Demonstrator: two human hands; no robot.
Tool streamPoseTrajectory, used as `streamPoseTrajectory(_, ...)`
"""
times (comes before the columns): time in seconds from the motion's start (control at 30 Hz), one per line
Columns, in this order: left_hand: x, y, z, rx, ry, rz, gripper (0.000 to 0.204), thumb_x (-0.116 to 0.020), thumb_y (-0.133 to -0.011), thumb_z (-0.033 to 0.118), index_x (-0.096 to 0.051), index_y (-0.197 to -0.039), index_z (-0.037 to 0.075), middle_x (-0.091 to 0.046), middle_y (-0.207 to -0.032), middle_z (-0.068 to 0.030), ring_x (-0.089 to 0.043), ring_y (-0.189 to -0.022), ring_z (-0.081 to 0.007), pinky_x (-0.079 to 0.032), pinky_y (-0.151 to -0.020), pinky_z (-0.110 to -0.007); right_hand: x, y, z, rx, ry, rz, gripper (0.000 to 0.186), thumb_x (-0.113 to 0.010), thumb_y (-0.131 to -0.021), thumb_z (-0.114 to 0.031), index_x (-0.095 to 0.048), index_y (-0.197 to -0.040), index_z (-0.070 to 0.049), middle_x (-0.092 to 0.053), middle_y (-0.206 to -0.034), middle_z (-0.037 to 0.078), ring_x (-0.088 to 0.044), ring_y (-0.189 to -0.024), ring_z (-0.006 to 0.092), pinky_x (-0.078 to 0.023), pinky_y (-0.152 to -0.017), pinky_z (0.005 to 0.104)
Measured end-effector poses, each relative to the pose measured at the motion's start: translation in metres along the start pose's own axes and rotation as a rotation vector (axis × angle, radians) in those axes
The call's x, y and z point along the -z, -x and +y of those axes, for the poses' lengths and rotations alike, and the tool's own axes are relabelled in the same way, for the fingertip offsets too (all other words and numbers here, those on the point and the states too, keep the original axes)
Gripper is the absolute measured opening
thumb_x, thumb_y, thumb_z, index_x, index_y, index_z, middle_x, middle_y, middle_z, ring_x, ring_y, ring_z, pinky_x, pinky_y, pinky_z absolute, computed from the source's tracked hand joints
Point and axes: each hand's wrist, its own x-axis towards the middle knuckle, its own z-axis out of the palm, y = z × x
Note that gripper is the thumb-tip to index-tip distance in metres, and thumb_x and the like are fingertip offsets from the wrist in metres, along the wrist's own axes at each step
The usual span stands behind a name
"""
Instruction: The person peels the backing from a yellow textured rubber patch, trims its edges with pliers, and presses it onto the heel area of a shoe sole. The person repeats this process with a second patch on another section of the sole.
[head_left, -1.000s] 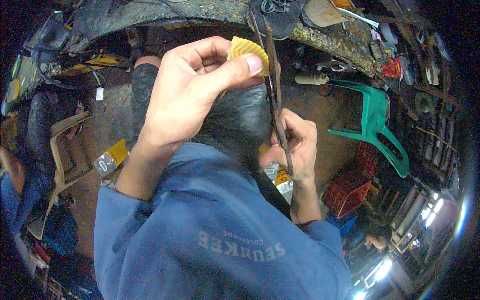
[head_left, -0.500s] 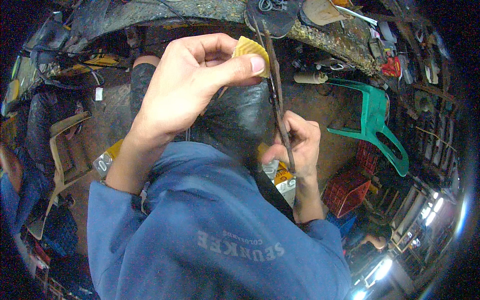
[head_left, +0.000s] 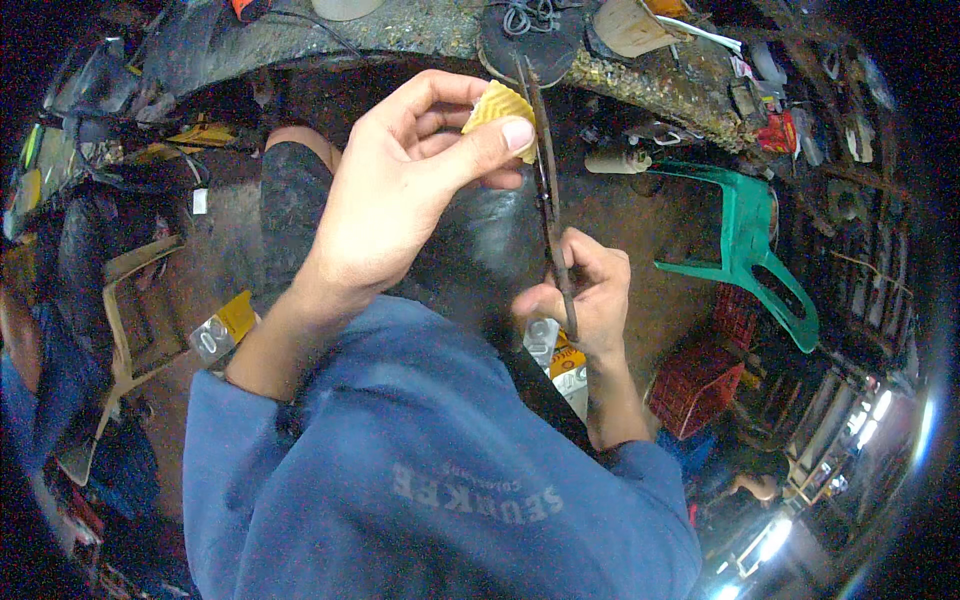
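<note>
My left hand [head_left: 390, 190] is closed, pinching a small yellow ribbed piece [head_left: 500, 105] between thumb and fingers. The piece's right edge touches or lies very near the long dark shears [head_left: 546, 170], whose blades point away from me. Lower on the right, my right hand [head_left: 585, 290] is wrapped around the handle end of the shears. The blades look nearly together, and whether they bite into the piece cannot be made out. Below both hands is dark, shiny material [head_left: 490, 240] over my lap.
A mottled ledge [head_left: 420, 40] curves across the far side, bearing a dark shoe [head_left: 528, 45] and a pale tub [head_left: 630, 28]. To the right are a green plastic chair [head_left: 740, 220] and a red crate [head_left: 695, 390]. A worn beige chair [head_left: 120, 320] stands left, beside another person's arm [head_left: 18, 340].
The shear blades have come closer together at the tips. My left hand has shifted slightly right with the yellow piece, while my right hand has moved slightly left.
</note>
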Motion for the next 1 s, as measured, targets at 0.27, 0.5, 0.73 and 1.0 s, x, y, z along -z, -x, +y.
streamPoseTrajectory(0.27, -0.009, -0.001, -0.012, -0.079, 0.117, 0.08, 0.027, -0.076, -0.095, 0.013, -0.068, -0.115, -0.004, -0.074, -0.104, -0.0099, -0.071, -0.09, -0.0129, -0.063, -0.08, -0.028, 0.0, 0.0, -0.001, 0.011, 0.024, 0.023, 0.068, -0.101, -0.061, -0.042, -0.04, -0.063, -0.011, -0.044, -0.057, -0.004, -0.037, -0.056, 0.0058, -0.03, -0.048, 0.0274)
streamPoseTrajectory(0.5, -0.008, 0.0, -0.003, -0.052, -0.032, 0.113, 0.026, -0.078, -0.093, 0.013, -0.071, -0.11, -0.006, -0.075, -0.097, -0.009, -0.072, -0.081, -0.0116, -0.062, -0.074, -0.026, -0.002, 0.001, -0.001, 0.027, 0.012, -0.004, 0.065, -0.1, -0.061, -0.042, -0.043, -0.064, -0.01, -0.044, -0.06, -0.003, -0.038, -0.058, 0.0078, -0.03, -0.05, 0.0283)
streamPoseTrajectory(0.73, -0.007, 0.0, 0.004, -0.036, -0.107, 0.1, 0.024, -0.08, -0.092, 0.013, -0.072, -0.107, -0.004, -0.075, -0.091, -0.0074, -0.07, -0.076, -0.0098, -0.06, -0.072, -0.024, -0.004, 0.001, -0.009, 0.009, -0.006, -0.013, 0.065, -0.1, -0.059, -0.039, -0.044, -0.066, -0.009, -0.045, -0.06, -0.002, -0.038, -0.059, 0.0091, -0.031, -0.05, 0.0288)
streamPoseTrajectory(1.0, -0.008, -0.003, 0.011, -0.014, -0.154, 0.092, 0.024, -0.08, -0.092, 0.014, -0.073, -0.106, -0.004, -0.074, -0.088, -0.0067, -0.069, -0.073, -0.0095, -0.058, -0.07, -0.023, -0.001, 0.001, -0.008, -0.013, 0.002, 0.021, 0.067, -0.093, -0.064, -0.06, -0.052, -0.063, -0.007, -0.048, -0.06, -0.003, -0.044, -0.054, 0.0089, -0.028, -0.051, 0.0279)
